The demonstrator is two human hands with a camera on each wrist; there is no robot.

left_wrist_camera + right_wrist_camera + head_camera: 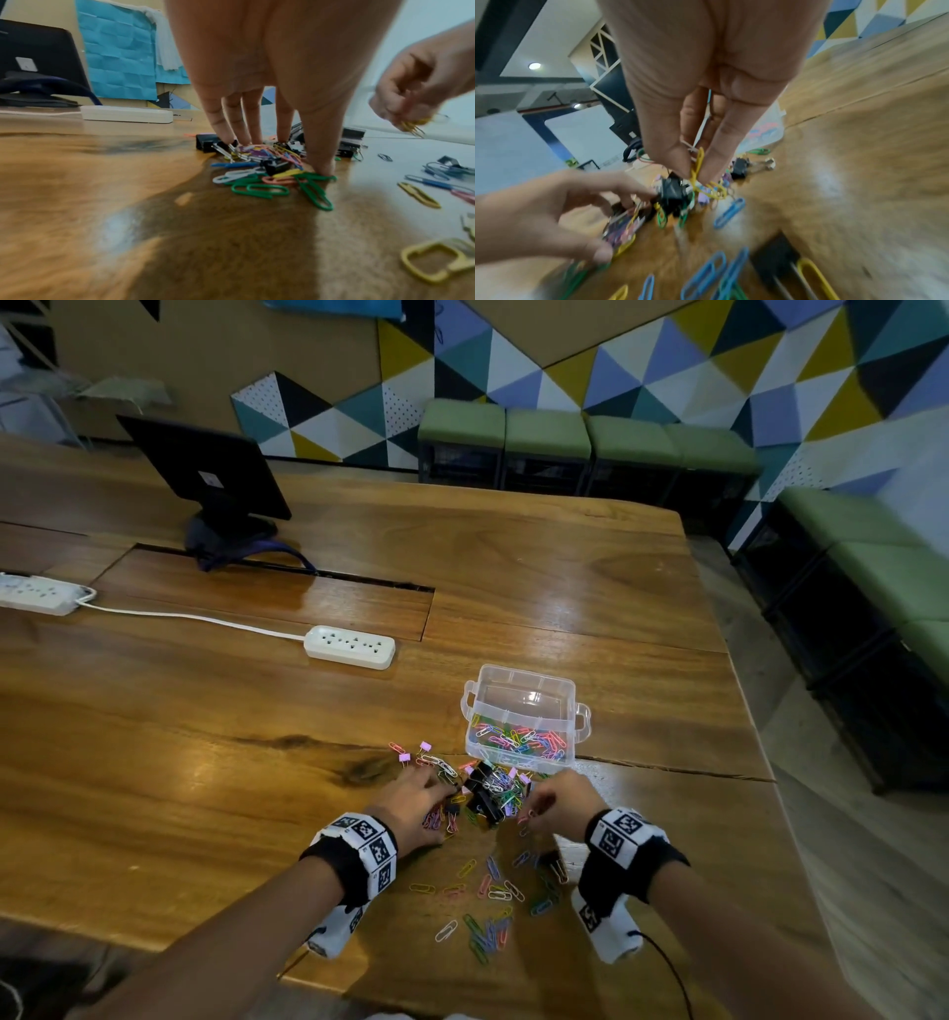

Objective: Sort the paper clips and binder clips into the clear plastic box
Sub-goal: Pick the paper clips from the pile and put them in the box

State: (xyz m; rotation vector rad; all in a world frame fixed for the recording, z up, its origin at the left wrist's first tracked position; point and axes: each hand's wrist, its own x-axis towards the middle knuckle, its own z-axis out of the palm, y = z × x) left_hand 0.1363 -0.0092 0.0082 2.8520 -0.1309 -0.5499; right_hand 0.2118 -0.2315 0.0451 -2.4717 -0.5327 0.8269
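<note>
A clear plastic box [524, 706] stands open on the wooden table, with several coloured paper clips in its near compartment. In front of it lies a heap of paper clips [500, 788] mixed with black binder clips [482, 806]; small pink binder clips [405, 756] sit to the left. My left hand [436, 801] is down on the heap's left side, its fingers [231, 121] and thumb closed round a bunch of coloured paper clips [270, 162]. My right hand [529, 811] hovers just above the table and pinches yellow paper clips [698, 168] between thumb and fingers.
More loose paper clips [488, 891] are scattered between my wrists towards the table's near edge. A white power strip [350, 647] lies left of the box, another one [36, 593] at the far left. A monitor [205, 469] stands at the back.
</note>
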